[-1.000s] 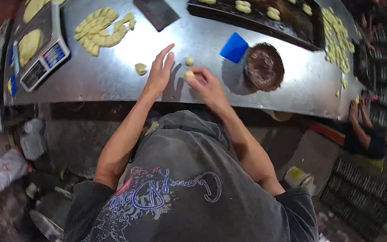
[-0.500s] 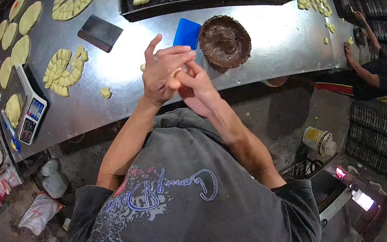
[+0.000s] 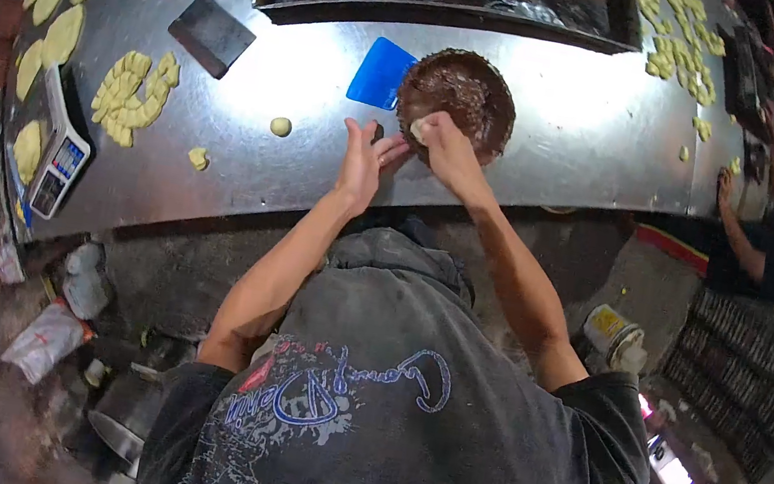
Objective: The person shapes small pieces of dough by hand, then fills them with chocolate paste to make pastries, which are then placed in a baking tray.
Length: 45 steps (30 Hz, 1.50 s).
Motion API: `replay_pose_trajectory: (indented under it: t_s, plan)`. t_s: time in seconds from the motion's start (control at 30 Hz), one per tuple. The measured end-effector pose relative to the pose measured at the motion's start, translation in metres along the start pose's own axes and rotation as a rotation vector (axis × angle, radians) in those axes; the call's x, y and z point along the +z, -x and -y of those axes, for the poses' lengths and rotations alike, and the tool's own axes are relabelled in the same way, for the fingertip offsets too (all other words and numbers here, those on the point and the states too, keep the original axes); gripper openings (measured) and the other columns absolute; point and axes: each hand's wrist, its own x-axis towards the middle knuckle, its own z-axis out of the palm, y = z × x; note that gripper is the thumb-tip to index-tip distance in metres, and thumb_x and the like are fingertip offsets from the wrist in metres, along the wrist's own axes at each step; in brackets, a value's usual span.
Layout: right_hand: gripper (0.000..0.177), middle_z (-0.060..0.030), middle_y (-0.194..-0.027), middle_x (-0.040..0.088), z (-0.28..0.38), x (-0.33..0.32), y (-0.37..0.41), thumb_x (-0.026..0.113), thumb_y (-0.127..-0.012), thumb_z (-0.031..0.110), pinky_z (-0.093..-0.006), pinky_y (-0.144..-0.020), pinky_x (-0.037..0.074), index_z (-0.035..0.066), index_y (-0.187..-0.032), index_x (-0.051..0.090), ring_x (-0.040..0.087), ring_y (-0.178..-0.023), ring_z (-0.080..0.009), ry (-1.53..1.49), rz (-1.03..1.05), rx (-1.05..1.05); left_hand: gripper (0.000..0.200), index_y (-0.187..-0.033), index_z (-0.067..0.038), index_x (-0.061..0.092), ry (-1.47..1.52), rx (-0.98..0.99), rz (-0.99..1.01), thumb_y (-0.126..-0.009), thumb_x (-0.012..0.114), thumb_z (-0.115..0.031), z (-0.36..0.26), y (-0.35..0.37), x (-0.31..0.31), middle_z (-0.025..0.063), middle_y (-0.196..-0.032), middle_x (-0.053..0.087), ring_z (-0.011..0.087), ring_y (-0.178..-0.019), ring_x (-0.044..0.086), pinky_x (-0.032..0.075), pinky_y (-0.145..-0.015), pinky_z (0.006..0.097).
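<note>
My right hand [image 3: 447, 150] is closed round a small piece of dough [image 3: 419, 130] at the near left rim of a bowl of brown filling [image 3: 461, 97]. Just left of it, my left hand [image 3: 366, 163] is beside the bowl with its fingers apart; a small dark patch shows at its fingers, too small to name. Behind my hands a blue scraper [image 3: 380, 72] lies against the bowl. A round dough ball [image 3: 280, 126] rests on the metal table [image 3: 258, 161] to the left, and a smaller dough piece [image 3: 199, 158] is nearer the edge.
A dark tray [image 3: 443, 18] with dough clusters stands at the back. Left are a dark block [image 3: 212, 34], cut dough [image 3: 132, 95], flat dough rounds [image 3: 62, 37] and a scale [image 3: 62, 155]. Another person [image 3: 762, 241] is at the far right by more dough pieces [image 3: 684, 61].
My hands have come apart and moved forward to the bowl. My right hand now reaches its rim with the dough piece. The dough ball on the table is uncovered. The view has shifted.
</note>
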Motion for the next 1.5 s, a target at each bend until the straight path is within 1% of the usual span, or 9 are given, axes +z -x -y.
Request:
replay_pose_trajectory:
  t_s: [0.27,0.47,0.63,0.83,1.0,1.27,1.33,1.43,1.5]
  plan:
    - [0.018,-0.0045,-0.092,0.066,0.014,-0.02,-0.021,0.055,-0.102,0.021,-0.0277,-0.068,0.049,0.006,-0.106,0.063,0.061,-0.077,-0.0146,-0.778,0.325,0.412,0.089,-0.157,-0.004,0.025,0.048,0.007,-0.103,-0.1,0.013,-0.072,-0.004,0.015,0.012,0.0175,-0.146,0.05,0.0254,-0.128,0.053,0.033,-0.114,0.0395]
    - [0.032,-0.0061,-0.117,0.067,0.081,0.02,0.018,0.053,-0.105,0.035,-0.0354,-0.094,0.049,0.006,-0.118,0.06,0.063,-0.106,-0.018,-1.156,0.644,0.379,0.077,-0.138,0.002,0.055,-0.028,0.368,-0.055,-0.106,0.023,-0.06,-0.035,0.107,-0.022,0.0134,-0.13,0.062,0.0215,-0.12,0.057,0.041,-0.11,0.0374]
    - [0.035,-0.0076,-0.122,0.063,0.139,0.114,0.073,0.055,-0.104,0.031,-0.0376,-0.103,0.045,0.004,-0.127,0.058,0.059,-0.114,-0.0199,-0.97,0.842,0.282,0.041,-0.115,-0.001,0.072,0.009,0.608,-0.354,-0.102,0.058,-0.038,-0.028,0.222,-0.083,0.0065,-0.104,0.071,0.012,-0.097,0.064,0.05,-0.092,0.0288]
    - [0.034,-0.0055,-0.11,0.065,0.201,0.231,0.157,0.059,-0.102,0.036,-0.0363,-0.097,0.047,0.008,-0.121,0.06,0.061,-0.107,-0.0188,-0.691,1.119,0.311,0.024,-0.108,0.0,0.069,0.16,0.829,-0.647,-0.101,0.062,-0.022,0.032,0.346,-0.161,0.0072,-0.106,0.071,0.0132,-0.102,0.064,0.051,-0.091,0.0308]
    - [0.032,-0.0096,-0.119,0.066,0.241,0.294,0.209,0.056,-0.103,0.036,-0.0388,-0.093,0.054,0.009,-0.121,0.061,0.064,-0.108,-0.024,-0.563,1.335,0.335,0.027,-0.103,0.0,0.068,0.435,1.195,-0.87,-0.1,0.064,-0.026,0.073,0.408,-0.178,0.0041,-0.089,0.071,0.0096,-0.085,0.064,0.052,-0.072,0.0269]
    - [0.046,-0.0093,-0.135,0.055,0.277,0.324,0.248,0.051,-0.103,0.048,-0.0421,-0.109,0.039,0.007,-0.125,0.056,0.05,-0.128,-0.0225,-0.378,1.468,0.229,0.035,-0.128,-0.006,0.061,0.865,1.305,-0.785,-0.1,0.062,-0.026,0.095,0.435,-0.179,0.0037,-0.113,0.067,0.014,-0.102,0.065,0.057,-0.089,0.0349]
    - [0.053,-0.0115,-0.145,0.049,0.292,0.308,0.288,0.055,-0.102,0.033,-0.0416,-0.117,0.034,0.002,-0.144,0.045,0.045,-0.137,-0.0255,-0.296,1.407,0.013,0.042,-0.135,-0.008,0.059,0.757,1.402,-0.681,-0.094,0.068,-0.013,0.1,0.444,-0.185,0.0039,-0.12,0.066,0.0136,-0.109,0.063,0.054,-0.095,0.0323]
    - [0.05,-0.0132,-0.138,0.056,0.306,0.299,0.299,0.058,-0.094,-0.004,-0.0351,-0.109,0.043,-0.001,-0.144,0.047,0.054,-0.128,-0.0211,-0.231,1.323,-0.191,0.044,-0.135,-0.006,0.061,0.468,1.156,-0.927,-0.092,0.07,-0.014,0.094,0.467,-0.189,0.0009,-0.124,0.065,0.0103,-0.104,0.061,0.05,-0.095,0.0295]
    - [0.049,-0.0095,-0.131,0.062,0.309,0.294,0.304,0.063,-0.094,-0.002,-0.0317,-0.104,0.046,-0.001,-0.142,0.051,0.059,-0.121,-0.019,-0.187,1.194,-0.361,0.051,-0.14,-0.004,0.057,0.284,1.162,-1.006,-0.092,0.071,-0.015,0.089,0.474,-0.196,0.0051,-0.129,0.063,0.0115,-0.103,0.061,0.05,-0.095,0.0299]
